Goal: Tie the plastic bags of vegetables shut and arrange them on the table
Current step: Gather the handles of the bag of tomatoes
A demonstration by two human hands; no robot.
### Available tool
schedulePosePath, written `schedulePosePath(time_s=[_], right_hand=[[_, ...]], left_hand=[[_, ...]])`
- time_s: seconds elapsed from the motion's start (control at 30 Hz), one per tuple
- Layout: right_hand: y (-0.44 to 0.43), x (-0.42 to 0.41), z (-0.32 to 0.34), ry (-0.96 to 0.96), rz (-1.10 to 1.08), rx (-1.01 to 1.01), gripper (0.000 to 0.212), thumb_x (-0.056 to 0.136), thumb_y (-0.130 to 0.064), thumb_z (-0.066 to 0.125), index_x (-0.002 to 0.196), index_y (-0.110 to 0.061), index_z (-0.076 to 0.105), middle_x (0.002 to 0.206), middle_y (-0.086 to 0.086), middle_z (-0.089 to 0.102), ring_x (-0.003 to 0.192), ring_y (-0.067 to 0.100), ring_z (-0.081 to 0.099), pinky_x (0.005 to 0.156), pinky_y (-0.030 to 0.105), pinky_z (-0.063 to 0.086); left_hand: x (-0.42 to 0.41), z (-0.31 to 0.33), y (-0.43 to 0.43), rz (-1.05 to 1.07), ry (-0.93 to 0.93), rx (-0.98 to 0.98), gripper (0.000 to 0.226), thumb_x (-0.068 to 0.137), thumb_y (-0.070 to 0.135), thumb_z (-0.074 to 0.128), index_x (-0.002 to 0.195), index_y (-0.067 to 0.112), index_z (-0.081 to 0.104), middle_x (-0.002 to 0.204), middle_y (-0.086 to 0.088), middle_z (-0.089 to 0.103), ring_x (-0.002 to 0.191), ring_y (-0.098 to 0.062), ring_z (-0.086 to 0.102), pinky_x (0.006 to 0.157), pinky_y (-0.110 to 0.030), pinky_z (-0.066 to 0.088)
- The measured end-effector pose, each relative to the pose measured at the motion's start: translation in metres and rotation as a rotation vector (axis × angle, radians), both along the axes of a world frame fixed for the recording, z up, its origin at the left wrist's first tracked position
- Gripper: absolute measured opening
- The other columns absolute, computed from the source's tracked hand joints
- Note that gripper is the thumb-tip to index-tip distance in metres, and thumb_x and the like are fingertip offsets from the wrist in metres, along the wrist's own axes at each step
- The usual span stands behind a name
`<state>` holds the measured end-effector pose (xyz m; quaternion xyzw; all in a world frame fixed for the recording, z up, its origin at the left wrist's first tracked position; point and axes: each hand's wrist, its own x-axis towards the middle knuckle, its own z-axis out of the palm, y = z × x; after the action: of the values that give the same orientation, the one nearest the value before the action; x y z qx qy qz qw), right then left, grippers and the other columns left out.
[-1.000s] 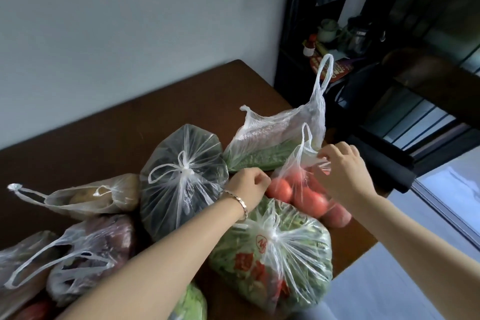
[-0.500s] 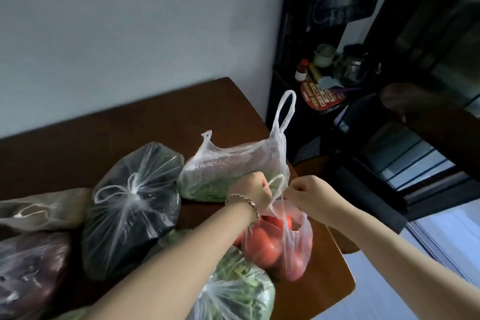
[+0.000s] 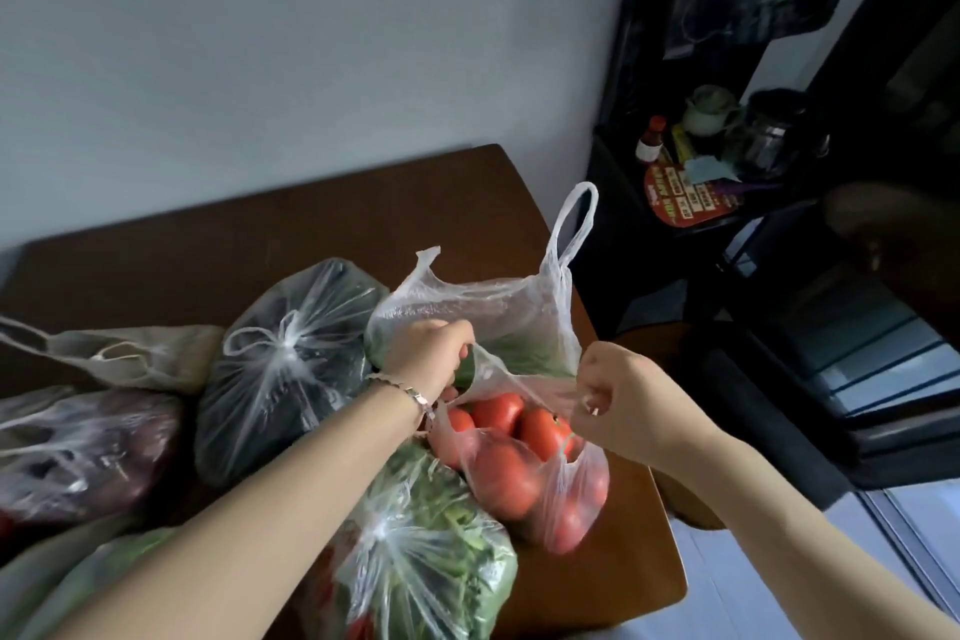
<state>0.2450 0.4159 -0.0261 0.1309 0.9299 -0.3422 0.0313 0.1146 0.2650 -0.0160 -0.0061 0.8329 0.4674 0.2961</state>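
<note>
Bag (image 3: 566, 499) of tomatoes (image 3: 540, 431), mouth upward; left hand (image 3: 428, 359) and right hand (image 3: 618, 398), fingers (image 3: 589, 379) curled, each grip 1 handle (image 3: 535, 386), stretching it sideways.

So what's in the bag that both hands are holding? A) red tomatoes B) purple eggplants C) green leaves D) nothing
A: the left hand and right hand each grip a handle of the tomato bag, and round red tomatoes show through its clear plastic.

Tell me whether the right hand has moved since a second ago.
Yes. The right hand, earlier down on the tomato bag, has drawn rightward off it toward the table edge, pinching a handle.
</note>
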Motion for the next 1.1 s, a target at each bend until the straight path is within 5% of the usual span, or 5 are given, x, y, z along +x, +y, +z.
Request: schedulePosePath(time_s=[0.27,0.57,0.67,0.93,1.1], right_hand=[[0.009,0.003,0.015,0.055,0.08,0.251,0.011,0.073,-0.003,0.052,0.067,-0.011,0.058,0.082,0.0,0.05,0.07,0.018,0.051,0.057,0.027,0.042],[-0.009,0.012,-0.017,0.328,-0.566,-0.377,0.011,0.076,-0.002,0.068,0.07,-0.001,0.059,0.07,0.007,0.066,0.074,0.021,0.067,0.067,0.036,0.055],[-0.016,0.01,-0.02,0.36,-0.61,-0.627,0.018,0.076,-0.003,0.071,0.089,-0.008,0.06,0.071,-0.003,0.066,0.069,0.008,0.065,0.066,0.02,0.054],[-0.019,0.006,-0.024,0.316,-0.507,-0.795,0.016,0.082,-0.011,0.06,0.071,-0.002,0.067,0.08,-0.005,0.069,0.073,0.005,0.063,0.066,0.009,0.048],[-0.024,-0.005,-0.032,0.044,-0.633,-1.141,0.013,0.06,-0.014,0.035,0.05,-0.015,0.027,0.047,-0.001,0.021,0.049,0.014,0.016,0.048,0.025,0.018]], left_hand=[[0.011,0.019,-0.01,-0.005,-0.061,0.069,0.023,0.078,0.001,0.052,0.056,0.007,0.051,0.049,-0.003,0.043,0.039,-0.013,0.037,0.046,-0.022,0.033],[0.031,0.009,-0.01,-0.002,0.028,0.27,0.007,0.063,0.016,0.065,0.056,0.013,0.066,0.067,0.005,0.069,0.072,-0.015,0.066,0.092,-0.035,0.053],[0.035,0.005,-0.006,-0.176,0.16,0.273,0.012,0.068,0.024,0.063,0.059,0.017,0.067,0.101,0.01,0.064,0.087,0.006,0.057,0.078,-0.002,0.039],[0.036,-0.025,-0.003,-0.387,0.182,0.323,0.028,0.091,0.009,0.052,0.097,0.036,0.06,0.098,0.013,0.06,0.085,0.005,0.059,0.078,-0.01,0.045],[0.043,-0.038,0.003,-0.356,0.078,0.343,0.022,0.086,0.0,0.058,0.101,0.01,0.071,0.084,0.015,0.068,0.073,0.015,0.061,0.067,-0.002,0.045]])
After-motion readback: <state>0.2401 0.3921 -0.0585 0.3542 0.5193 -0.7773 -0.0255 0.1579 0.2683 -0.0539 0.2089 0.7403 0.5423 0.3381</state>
